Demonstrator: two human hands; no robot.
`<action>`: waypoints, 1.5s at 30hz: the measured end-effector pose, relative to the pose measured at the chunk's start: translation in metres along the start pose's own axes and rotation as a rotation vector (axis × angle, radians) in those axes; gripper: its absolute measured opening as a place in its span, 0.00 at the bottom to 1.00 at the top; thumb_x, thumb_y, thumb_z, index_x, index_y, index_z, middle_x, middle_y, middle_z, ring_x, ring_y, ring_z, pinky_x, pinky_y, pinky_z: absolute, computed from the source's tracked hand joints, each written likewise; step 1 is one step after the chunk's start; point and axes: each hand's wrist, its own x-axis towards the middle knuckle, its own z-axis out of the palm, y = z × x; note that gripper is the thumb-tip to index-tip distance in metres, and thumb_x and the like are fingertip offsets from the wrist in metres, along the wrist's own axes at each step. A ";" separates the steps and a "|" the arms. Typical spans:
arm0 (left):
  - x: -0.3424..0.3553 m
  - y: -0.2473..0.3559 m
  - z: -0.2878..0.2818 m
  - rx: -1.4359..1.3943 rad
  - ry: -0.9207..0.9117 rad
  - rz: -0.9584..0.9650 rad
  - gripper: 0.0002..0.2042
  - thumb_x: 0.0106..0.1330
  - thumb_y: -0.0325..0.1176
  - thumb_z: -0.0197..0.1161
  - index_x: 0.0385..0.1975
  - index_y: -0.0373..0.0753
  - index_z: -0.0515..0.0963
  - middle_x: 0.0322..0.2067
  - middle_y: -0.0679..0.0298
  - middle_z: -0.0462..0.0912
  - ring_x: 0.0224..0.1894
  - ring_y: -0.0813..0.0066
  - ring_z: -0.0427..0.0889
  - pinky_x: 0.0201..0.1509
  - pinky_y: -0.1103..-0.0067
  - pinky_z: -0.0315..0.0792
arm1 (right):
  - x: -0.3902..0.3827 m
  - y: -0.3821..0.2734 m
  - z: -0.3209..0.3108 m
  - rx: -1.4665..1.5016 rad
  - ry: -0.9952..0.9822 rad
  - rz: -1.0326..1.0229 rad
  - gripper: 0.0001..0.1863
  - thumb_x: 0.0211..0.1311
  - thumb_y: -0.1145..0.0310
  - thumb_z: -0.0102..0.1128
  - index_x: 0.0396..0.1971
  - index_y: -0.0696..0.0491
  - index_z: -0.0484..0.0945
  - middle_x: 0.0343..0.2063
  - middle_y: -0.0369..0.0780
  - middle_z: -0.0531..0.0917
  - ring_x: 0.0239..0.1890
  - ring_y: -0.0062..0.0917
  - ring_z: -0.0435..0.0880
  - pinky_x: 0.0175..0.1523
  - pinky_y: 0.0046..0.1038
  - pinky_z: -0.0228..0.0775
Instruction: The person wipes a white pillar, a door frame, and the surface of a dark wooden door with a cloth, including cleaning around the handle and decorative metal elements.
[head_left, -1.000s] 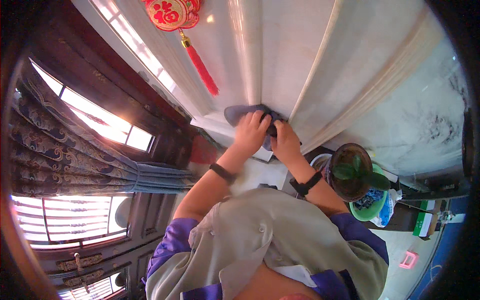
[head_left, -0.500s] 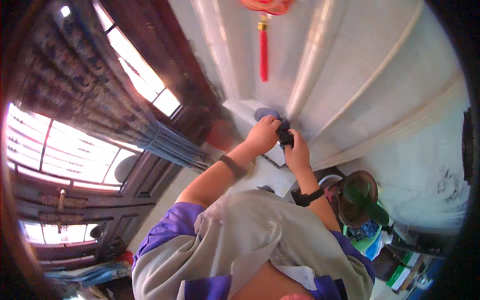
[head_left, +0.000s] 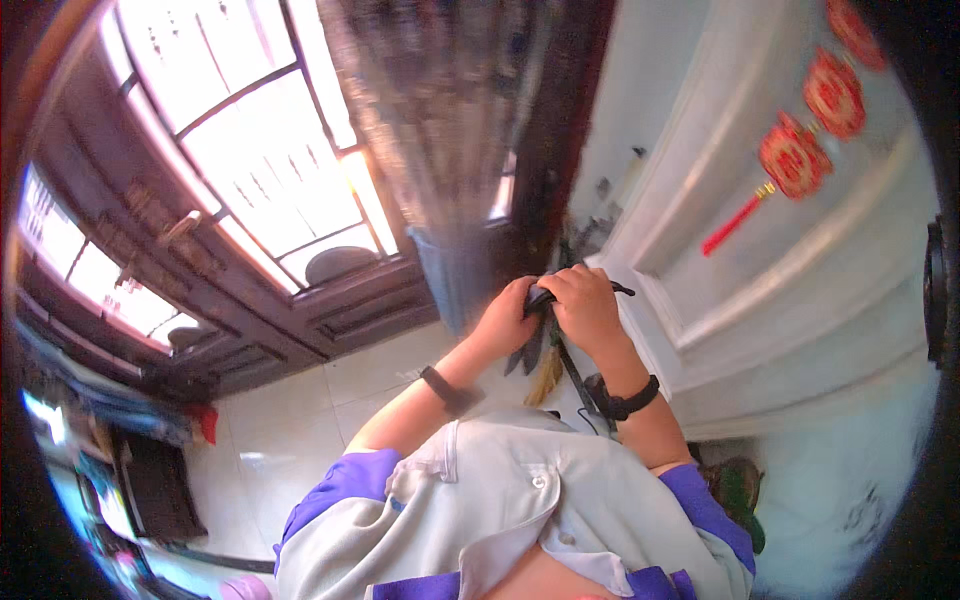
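Note:
My left hand [head_left: 503, 322] and my right hand [head_left: 584, 308] are close together at mid-view, fingers closed on a slim black object [head_left: 541, 299]. A thin curved black end [head_left: 622, 289] of it sticks out past my right hand. Most of the object is hidden by my fingers, so its kind cannot be made out. Below my hands hangs a dark grey strip-like shape [head_left: 522, 357]; whether it joins the held object is unclear. Each wrist wears a black band, one [head_left: 450, 391] on the left and one [head_left: 622, 400] on the right.
Dark wooden doors with bright barred panes [head_left: 270, 140] and a patterned curtain [head_left: 430, 110] stand to the left and ahead. Yellowish broom bristles [head_left: 546, 379] and a black rod [head_left: 577, 372] are below my hands. Red ornaments [head_left: 795, 158] hang on the white panelled wall [head_left: 740, 330] at right.
The view has swung left, so the doors and curtain now lie nearer the middle and the red ornaments farther right. Both hands still hold a black object.

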 end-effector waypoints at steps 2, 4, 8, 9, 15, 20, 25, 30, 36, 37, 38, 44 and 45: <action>-0.017 -0.012 -0.039 0.092 0.064 -0.160 0.20 0.57 0.25 0.57 0.51 0.32 0.67 0.43 0.51 0.77 0.47 0.60 0.77 0.51 0.72 0.69 | 0.028 -0.016 0.013 -0.028 0.144 -0.178 0.18 0.39 0.78 0.57 0.36 0.49 0.76 0.29 0.34 0.78 0.38 0.32 0.75 0.46 0.35 0.64; -0.041 -0.025 -0.071 -0.051 0.103 -0.180 0.16 0.59 0.25 0.54 0.48 0.31 0.70 0.39 0.55 0.80 0.44 0.66 0.77 0.50 0.74 0.69 | 0.051 -0.039 0.028 0.007 0.126 -0.228 0.21 0.38 0.78 0.59 0.39 0.49 0.74 0.32 0.35 0.78 0.41 0.33 0.74 0.50 0.36 0.62; -0.079 -0.035 -0.129 -0.556 0.087 -0.508 0.12 0.64 0.24 0.49 0.46 0.31 0.73 0.41 0.62 0.79 0.43 0.78 0.75 0.48 0.80 0.69 | 0.074 -0.099 0.057 0.067 0.138 -0.143 0.21 0.40 0.76 0.60 0.40 0.50 0.72 0.43 0.40 0.72 0.47 0.37 0.70 0.52 0.39 0.59; -0.094 -0.051 -0.138 -0.597 0.119 -0.452 0.12 0.67 0.27 0.49 0.46 0.32 0.73 0.41 0.65 0.78 0.41 0.81 0.75 0.44 0.83 0.71 | 0.072 -0.115 0.068 0.119 0.139 -0.077 0.20 0.41 0.75 0.61 0.39 0.50 0.72 0.43 0.40 0.72 0.47 0.38 0.69 0.52 0.39 0.59; -0.139 -0.060 -0.196 -0.847 0.115 -0.639 0.15 0.70 0.38 0.50 0.46 0.33 0.73 0.40 0.65 0.78 0.38 0.81 0.75 0.42 0.82 0.72 | 0.048 -0.167 0.110 0.528 -0.316 0.280 0.11 0.58 0.65 0.58 0.31 0.58 0.76 0.22 0.42 0.77 0.27 0.35 0.78 0.36 0.31 0.70; -0.156 -0.045 -0.218 -0.321 0.264 -0.413 0.20 0.72 0.46 0.45 0.43 0.32 0.72 0.36 0.65 0.77 0.37 0.78 0.72 0.44 0.80 0.68 | 0.080 -0.187 0.141 0.896 -0.436 0.150 0.15 0.67 0.62 0.48 0.39 0.59 0.77 0.27 0.41 0.80 0.30 0.26 0.78 0.40 0.27 0.70; -0.161 -0.029 -0.235 -0.053 0.388 -0.325 0.16 0.70 0.38 0.41 0.34 0.29 0.70 0.31 0.43 0.75 0.35 0.49 0.74 0.40 0.67 0.67 | 0.119 -0.206 0.156 0.985 -0.399 0.100 0.14 0.66 0.61 0.51 0.37 0.58 0.76 0.30 0.36 0.79 0.32 0.20 0.76 0.40 0.22 0.69; -0.158 -0.028 -0.258 0.017 0.426 -0.398 0.15 0.68 0.37 0.43 0.32 0.30 0.71 0.30 0.46 0.76 0.33 0.52 0.75 0.39 0.67 0.68 | 0.156 -0.224 0.143 1.362 -0.753 0.535 0.09 0.62 0.62 0.57 0.35 0.52 0.77 0.27 0.30 0.77 0.29 0.12 0.73 0.35 0.15 0.67; -0.133 -0.071 -0.269 -0.025 0.467 -0.353 0.19 0.72 0.41 0.42 0.34 0.30 0.74 0.28 0.66 0.78 0.30 0.79 0.70 0.37 0.80 0.67 | 0.198 -0.205 0.173 1.588 -0.676 0.462 0.05 0.61 0.67 0.57 0.34 0.51 0.76 0.28 0.30 0.78 0.29 0.12 0.74 0.36 0.15 0.68; -0.125 -0.076 -0.275 -0.152 0.519 -0.450 0.20 0.72 0.41 0.42 0.35 0.30 0.75 0.30 0.67 0.78 0.31 0.80 0.71 0.39 0.81 0.67 | 0.207 -0.202 0.173 1.645 -0.698 0.473 0.05 0.62 0.68 0.55 0.35 0.52 0.75 0.29 0.31 0.78 0.31 0.13 0.75 0.39 0.17 0.69; -0.119 -0.082 -0.280 -0.279 0.569 -0.548 0.20 0.72 0.42 0.41 0.36 0.30 0.75 0.31 0.67 0.78 0.32 0.81 0.71 0.40 0.81 0.68 | 0.216 -0.198 0.174 1.703 -0.720 0.482 0.06 0.63 0.69 0.53 0.37 0.53 0.75 0.30 0.33 0.78 0.33 0.14 0.76 0.41 0.18 0.71; -0.085 -0.111 -0.312 -1.047 0.975 -0.372 0.28 0.71 0.51 0.39 0.48 0.26 0.68 0.44 0.49 0.77 0.47 0.57 0.76 0.56 0.66 0.69 | 0.259 -0.164 0.206 2.176 -0.673 0.624 0.15 0.67 0.67 0.39 0.40 0.60 0.72 0.40 0.45 0.80 0.43 0.29 0.79 0.49 0.30 0.72; -0.080 -0.111 -0.319 -1.140 0.979 -0.364 0.30 0.70 0.53 0.39 0.49 0.26 0.68 0.45 0.48 0.76 0.48 0.56 0.76 0.57 0.65 0.68 | 0.267 -0.158 0.206 2.158 -0.642 0.481 0.15 0.67 0.66 0.39 0.40 0.60 0.72 0.40 0.46 0.80 0.43 0.30 0.80 0.49 0.30 0.73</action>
